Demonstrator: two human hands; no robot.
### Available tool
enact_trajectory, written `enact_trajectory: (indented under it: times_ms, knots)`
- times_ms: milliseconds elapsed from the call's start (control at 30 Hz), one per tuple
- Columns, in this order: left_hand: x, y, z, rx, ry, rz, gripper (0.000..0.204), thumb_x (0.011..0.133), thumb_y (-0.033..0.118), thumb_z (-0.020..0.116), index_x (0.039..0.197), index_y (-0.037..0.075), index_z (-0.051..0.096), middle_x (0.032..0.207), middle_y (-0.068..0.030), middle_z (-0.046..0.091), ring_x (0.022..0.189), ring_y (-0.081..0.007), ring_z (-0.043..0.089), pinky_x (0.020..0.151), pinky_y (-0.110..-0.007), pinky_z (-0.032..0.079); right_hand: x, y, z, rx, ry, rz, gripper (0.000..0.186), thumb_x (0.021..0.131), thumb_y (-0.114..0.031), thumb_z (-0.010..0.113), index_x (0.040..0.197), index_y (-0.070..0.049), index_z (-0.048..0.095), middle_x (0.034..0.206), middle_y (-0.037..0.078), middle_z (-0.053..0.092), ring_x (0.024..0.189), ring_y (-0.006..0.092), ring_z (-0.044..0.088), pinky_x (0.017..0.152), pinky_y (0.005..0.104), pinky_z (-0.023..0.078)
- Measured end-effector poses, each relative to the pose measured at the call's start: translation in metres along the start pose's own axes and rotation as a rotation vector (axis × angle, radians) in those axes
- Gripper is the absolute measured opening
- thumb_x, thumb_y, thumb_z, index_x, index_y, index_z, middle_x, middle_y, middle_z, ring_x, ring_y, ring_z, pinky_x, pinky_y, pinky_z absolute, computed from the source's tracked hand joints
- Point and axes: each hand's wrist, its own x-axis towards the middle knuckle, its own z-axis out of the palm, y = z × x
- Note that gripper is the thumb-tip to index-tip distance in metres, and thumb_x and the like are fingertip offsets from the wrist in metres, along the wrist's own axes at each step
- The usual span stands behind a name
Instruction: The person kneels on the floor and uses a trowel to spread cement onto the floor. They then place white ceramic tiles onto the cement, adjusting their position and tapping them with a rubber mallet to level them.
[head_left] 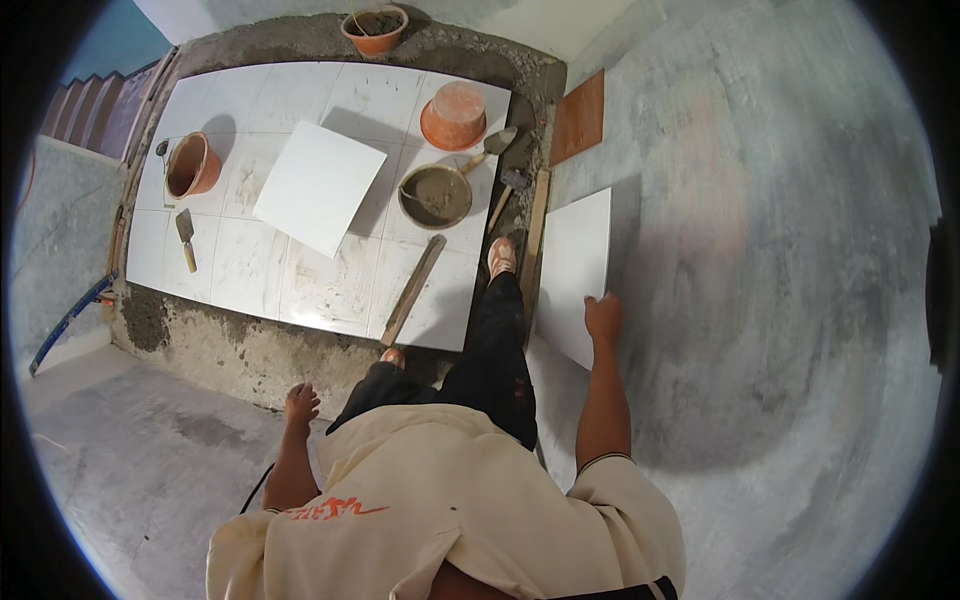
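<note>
A large white tile point(577, 270) stands on edge, tilted against the wall on my right. At its near upper edge, my right hand point(603, 318) is closed on the rim; some of the fingers are hidden behind it. My left hand point(302, 403) hangs at my left side over the grey floor, its fingers loosely bent and apart, with nothing in them. Another white tile point(322, 188) lies askew on top of the laid white tiles point(330, 285). A bowl of wet mortar point(436, 196) sits to its right.
An upturned orange bucket point(455, 116), a trowel point(490, 146) and a hammer point(505, 198) are at the right. A long wooden strip point(415, 290) lies near my feet. Farther left are an orange bucket point(193, 166) and a trowel point(187, 240). A mortar-filled bucket point(376, 32) stands at the back.
</note>
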Motion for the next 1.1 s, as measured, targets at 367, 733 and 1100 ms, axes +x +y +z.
enact_trajectory:
  times_ms: [367,733,1100]
  knots:
    - [-0.08,0.03,0.177,0.161,0.163,-0.147,0.043,0.098,0.036,0.064,0.131,0.009,0.067,0.108,-0.013,0.071,0.09,-0.0232,0.069,0.082,-0.041,0.055,0.399,-0.103,0.106,0.081,-0.058,0.008,0.032,0.085,-0.026,0.068,0.102,0.0,0.073,0.102,0.028,0.073,0.1,0.0478,0.07,0.089,0.0536,0.055]
    - [-0.189,0.03,0.281,0.419,0.198,-0.328,0.051,0.103,0.044,0.052,0.132,0.005,0.067,0.127,-0.0187,0.071,0.121,-0.0318,0.066,0.102,-0.04,0.049,0.684,-0.154,0.239,0.111,-0.018,-0.043,0.037,0.083,-0.028,0.071,0.104,0.003,0.073,0.105,0.027,0.073,0.102,0.0461,0.071,0.089,0.0524,0.056]
    - [-0.222,0.052,0.32,0.198,0.237,-0.467,0.049,0.102,0.041,0.055,0.13,0.003,0.069,0.115,-0.0163,0.075,0.108,-0.0229,0.069,0.096,-0.037,0.052,0.769,-0.167,0.274,0.066,-0.105,-0.032,0.04,0.086,-0.03,0.066,0.107,0.004,0.072,0.111,0.031,0.072,0.108,0.0477,0.069,0.097,0.0512,0.055]
